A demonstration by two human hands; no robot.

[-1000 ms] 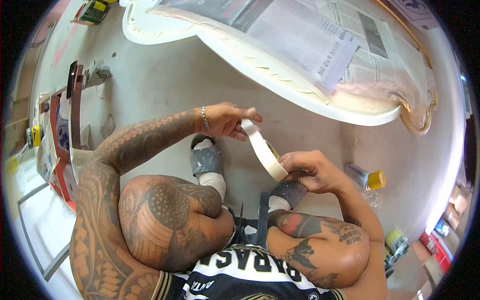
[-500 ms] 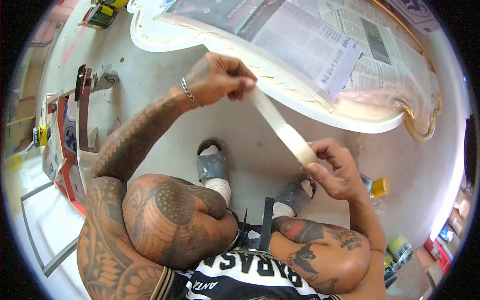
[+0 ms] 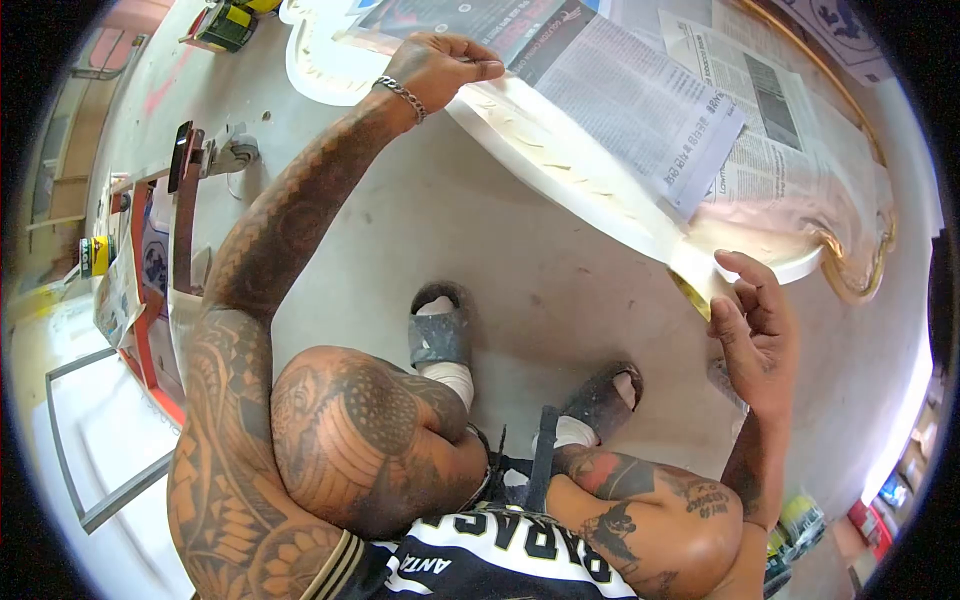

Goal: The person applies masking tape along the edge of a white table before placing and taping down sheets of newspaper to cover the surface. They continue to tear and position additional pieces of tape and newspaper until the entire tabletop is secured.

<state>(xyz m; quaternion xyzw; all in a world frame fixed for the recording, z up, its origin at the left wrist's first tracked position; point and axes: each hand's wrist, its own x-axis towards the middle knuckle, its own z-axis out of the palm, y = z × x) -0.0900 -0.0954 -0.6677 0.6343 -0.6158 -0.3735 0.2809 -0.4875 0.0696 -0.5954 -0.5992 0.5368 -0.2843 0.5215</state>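
Observation:
My left hand point(image 3: 445, 75) pinches the free end of a strip of masking tape between thumb and fingers. It is over the pale edge of a large curved panel point(image 3: 570, 205), a bracelet on its wrist. In my right hand point(image 3: 755, 335) is the masking tape roll point(image 3: 695, 275), gripped between thumb and fingers near the panel's lower corner. The strip runs slantwise between my hands and overlaps the panel's border in this view. Newspaper sheets point(image 3: 640, 110) cover the panel's middle, with short torn tape pieces along its margin.
Gold-coloured trim point(image 3: 860, 290) curls at the panel's right end. Cans point(image 3: 225, 27) stand at the upper left, and more cans point(image 3: 798, 525) are at the lower right. A reddish metal frame point(image 3: 145, 290) stands on the left. My sandalled feet point(image 3: 440, 330) are on the grey floor between my arms.
Both hands have moved apart, the left up toward the panel and the right to the right. The tape strip between them is longer and now overlaps the panel's edge.

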